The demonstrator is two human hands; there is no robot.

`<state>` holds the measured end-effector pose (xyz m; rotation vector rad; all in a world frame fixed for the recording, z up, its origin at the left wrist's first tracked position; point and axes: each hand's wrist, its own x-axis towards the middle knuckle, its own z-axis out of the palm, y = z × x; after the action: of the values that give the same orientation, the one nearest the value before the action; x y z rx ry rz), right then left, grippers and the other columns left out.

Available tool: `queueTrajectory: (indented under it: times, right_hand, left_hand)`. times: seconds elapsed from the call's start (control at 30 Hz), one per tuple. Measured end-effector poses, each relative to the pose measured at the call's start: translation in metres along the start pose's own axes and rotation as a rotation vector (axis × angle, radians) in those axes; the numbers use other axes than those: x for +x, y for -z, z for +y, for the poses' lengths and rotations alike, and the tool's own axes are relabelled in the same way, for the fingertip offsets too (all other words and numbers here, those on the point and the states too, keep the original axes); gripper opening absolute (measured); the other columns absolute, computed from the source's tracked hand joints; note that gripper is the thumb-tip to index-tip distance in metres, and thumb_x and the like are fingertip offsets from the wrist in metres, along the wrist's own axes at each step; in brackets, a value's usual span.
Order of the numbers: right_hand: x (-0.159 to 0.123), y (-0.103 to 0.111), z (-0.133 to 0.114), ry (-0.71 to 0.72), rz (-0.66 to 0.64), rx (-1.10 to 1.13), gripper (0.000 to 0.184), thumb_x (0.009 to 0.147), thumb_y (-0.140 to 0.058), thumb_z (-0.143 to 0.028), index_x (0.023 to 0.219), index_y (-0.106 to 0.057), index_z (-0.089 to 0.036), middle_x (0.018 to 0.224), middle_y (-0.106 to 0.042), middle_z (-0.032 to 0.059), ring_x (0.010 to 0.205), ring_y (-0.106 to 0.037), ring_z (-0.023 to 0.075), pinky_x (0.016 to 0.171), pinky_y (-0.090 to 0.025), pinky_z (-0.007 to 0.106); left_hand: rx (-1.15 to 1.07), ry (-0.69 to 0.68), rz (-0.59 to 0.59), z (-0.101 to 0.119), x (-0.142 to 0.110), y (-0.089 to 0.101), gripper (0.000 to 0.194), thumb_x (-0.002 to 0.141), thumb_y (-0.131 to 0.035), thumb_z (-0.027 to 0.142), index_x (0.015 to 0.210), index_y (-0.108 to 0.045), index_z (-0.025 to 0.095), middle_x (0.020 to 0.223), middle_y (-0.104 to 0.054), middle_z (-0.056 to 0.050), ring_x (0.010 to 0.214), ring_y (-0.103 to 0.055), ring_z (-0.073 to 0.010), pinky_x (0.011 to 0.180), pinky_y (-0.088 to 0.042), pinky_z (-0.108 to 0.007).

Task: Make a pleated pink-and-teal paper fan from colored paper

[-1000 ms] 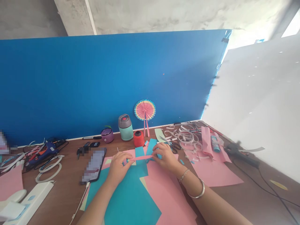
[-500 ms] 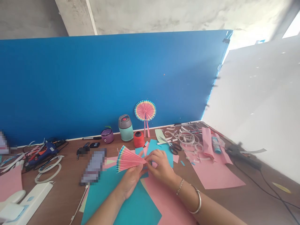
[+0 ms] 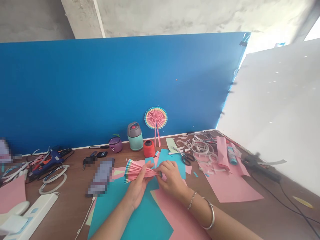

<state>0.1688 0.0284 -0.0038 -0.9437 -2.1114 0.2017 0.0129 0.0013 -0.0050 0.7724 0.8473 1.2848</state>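
A pleated paper fan [image 3: 133, 172], pink with a yellow and blue striped edge, is held above the desk. My left hand [image 3: 138, 187] is closed around its pleats from below, thumb on top. At the fan's narrow end, the fingers of my right hand [image 3: 170, 176] pinch the gathered tip; my fingers partly hide that end. Under both hands lie a large teal sheet [image 3: 130, 213] and a pink sheet [image 3: 180, 213]. Behind them a finished-looking round fan [image 3: 155, 118] with two pink paper legs leans against the blue panel.
Scissors [image 3: 186, 157] lie on blue paper right of my hands. A red thread spool [image 3: 149, 149], a teal flask [image 3: 135, 137] and a purple cup [image 3: 115, 144] stand at the back. Left are a phone [image 3: 101, 176], a blue glue gun [image 3: 51, 161] and a power strip [image 3: 37, 216].
My left hand has shifted its hold over the fan, its thumb now across the pleats, and the fan looks narrower. My right hand stays at the gathered end.
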Motion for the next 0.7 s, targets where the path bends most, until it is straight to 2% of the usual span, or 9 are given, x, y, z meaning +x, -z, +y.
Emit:
queueTrajectory:
  times: [0.13, 0.23, 0.33, 0.43, 0.57, 0.7]
  right_hand:
    - [0.001, 0.0, -0.002, 0.025, -0.036, -0.047, 0.029, 0.075, -0.051, -0.009, 0.099, -0.057, -0.023, 0.082, -0.061, 0.002, 0.08, -0.05, 0.0189, 0.077, -0.029, 0.035]
    - [0.0, -0.002, -0.004, 0.059, -0.032, -0.105, 0.031, 0.073, -0.055, -0.011, 0.101, -0.057, -0.023, 0.085, -0.062, 0.0031, 0.083, -0.05, 0.0209, 0.08, -0.028, 0.037]
    - [-0.001, -0.007, -0.006, 0.088, 0.004, -0.123, 0.025, 0.073, -0.054, -0.01, 0.095, -0.059, -0.023, 0.088, -0.064, 0.0036, 0.085, -0.049, 0.0207, 0.085, -0.027, 0.039]
    - [-0.002, -0.01, -0.006, 0.108, 0.082, -0.088, 0.017, 0.077, -0.052, -0.01, 0.085, -0.06, -0.023, 0.08, -0.064, 0.0012, 0.08, -0.05, 0.0182, 0.088, -0.026, 0.039]
    - [-0.002, -0.008, -0.005, 0.048, 0.145, 0.015, 0.014, 0.08, -0.052, -0.013, 0.07, -0.058, -0.021, 0.065, -0.06, -0.002, 0.071, -0.05, 0.0149, 0.082, -0.027, 0.036]
    - [-0.001, -0.006, -0.005, -0.037, 0.152, 0.085, 0.017, 0.08, -0.052, -0.013, 0.063, -0.053, -0.019, 0.06, -0.057, -0.003, 0.067, -0.05, 0.013, 0.076, -0.029, 0.033]
  left_hand:
    - [-0.064, 0.027, -0.055, -0.001, 0.001, 0.001, 0.042, 0.087, -0.054, 0.046, 0.121, -0.059, 0.023, 0.117, -0.064, -0.005, 0.117, -0.052, -0.0219, 0.105, -0.034, -0.039]
    - [-0.062, 0.073, -0.076, -0.003, 0.0, 0.001, 0.039, 0.087, -0.054, 0.045, 0.12, -0.06, 0.025, 0.125, -0.06, -0.003, 0.123, -0.048, -0.0219, 0.108, -0.031, -0.039]
    - [-0.06, 0.101, -0.11, -0.005, -0.002, 0.001, 0.04, 0.086, -0.056, 0.046, 0.12, -0.061, 0.025, 0.129, -0.057, -0.003, 0.126, -0.045, -0.0228, 0.11, -0.029, -0.04]
    - [-0.048, 0.106, -0.148, -0.005, -0.004, 0.0, 0.044, 0.082, -0.06, 0.048, 0.118, -0.062, 0.022, 0.128, -0.058, -0.005, 0.125, -0.045, -0.0249, 0.11, -0.028, -0.041]
    - [0.012, 0.055, -0.221, 0.0, -0.005, -0.003, 0.044, 0.075, -0.072, 0.033, 0.116, -0.063, 0.021, 0.124, -0.061, -0.006, 0.123, -0.046, -0.0266, 0.109, -0.028, -0.042]
    - [0.019, -0.001, -0.169, 0.002, -0.003, -0.003, 0.035, 0.072, -0.073, 0.027, 0.105, -0.069, 0.017, 0.114, -0.066, -0.007, 0.118, -0.051, -0.027, 0.108, -0.029, -0.042]
